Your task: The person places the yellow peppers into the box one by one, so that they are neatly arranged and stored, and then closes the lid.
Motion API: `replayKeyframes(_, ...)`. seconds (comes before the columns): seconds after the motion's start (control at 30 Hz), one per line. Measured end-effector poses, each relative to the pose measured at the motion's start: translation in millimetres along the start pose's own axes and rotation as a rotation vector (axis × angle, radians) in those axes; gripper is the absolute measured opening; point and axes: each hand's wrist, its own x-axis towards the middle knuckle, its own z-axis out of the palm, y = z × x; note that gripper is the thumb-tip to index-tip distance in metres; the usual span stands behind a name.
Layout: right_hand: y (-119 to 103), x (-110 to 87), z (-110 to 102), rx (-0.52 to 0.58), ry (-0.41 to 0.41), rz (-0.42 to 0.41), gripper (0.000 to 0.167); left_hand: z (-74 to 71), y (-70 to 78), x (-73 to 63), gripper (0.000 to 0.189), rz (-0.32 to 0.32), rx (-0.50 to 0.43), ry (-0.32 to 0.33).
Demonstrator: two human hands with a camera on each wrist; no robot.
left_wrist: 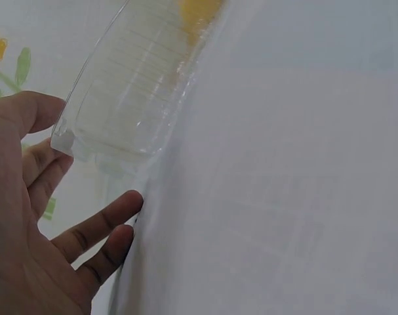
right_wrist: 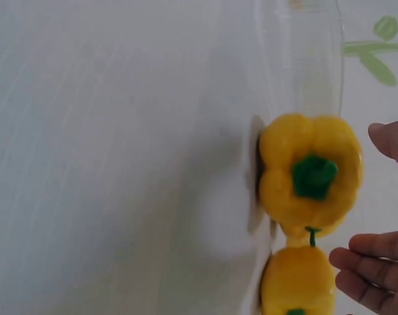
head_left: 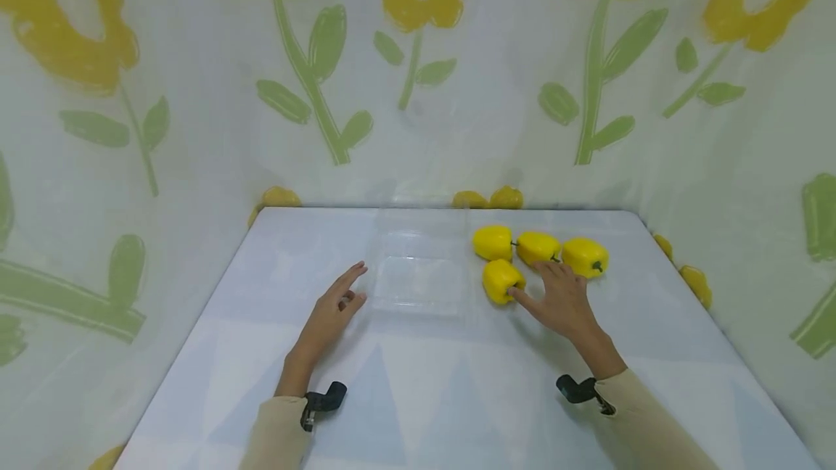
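Note:
A clear plastic container (head_left: 418, 309) stands at the back middle of the table. Just left of it is my left hand (head_left: 326, 318), its fingers extended toward the near wall. In the left wrist view, thumb and fingers lie around a corner of the container (left_wrist: 120, 98); whether they touch it I cannot tell. My right hand (head_left: 563, 303) hovers with spread fingers above the nearest yellow bell pepper (head_left: 501, 281), gripping nothing. In the right wrist view, that pepper's green stem faces the camera (right_wrist: 310, 177), between thumb and fingers.
Behind the nearest pepper, more yellow bell peppers lie in a row: one at left (head_left: 493, 242), one in the middle (head_left: 538, 247), and one at right (head_left: 585, 257). The pale table (head_left: 424, 397) ends at a flower-printed cloth backdrop (head_left: 496, 93).

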Motion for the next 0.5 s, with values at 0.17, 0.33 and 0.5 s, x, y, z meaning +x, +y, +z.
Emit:
replayKeyframes(0.17,-10.7,10.3,5.4,-0.003,-0.01,0.008,0.089,0.2,-2.2,1.3,0.053,-0.006,0.004,0.007)
replayKeyframes(0.33,-15.8,15.8,15.0,-0.028,-0.01,0.033,0.087,0.1,-1.8,-0.2,0.054,-0.002,-0.008,0.006)
replayKeyframes(0.5,-18.7,17.4,20.5,-0.043,-0.012,0.048,0.088,1.0,-1.6,-1.0,0.053,-0.008,0.002,0.002)
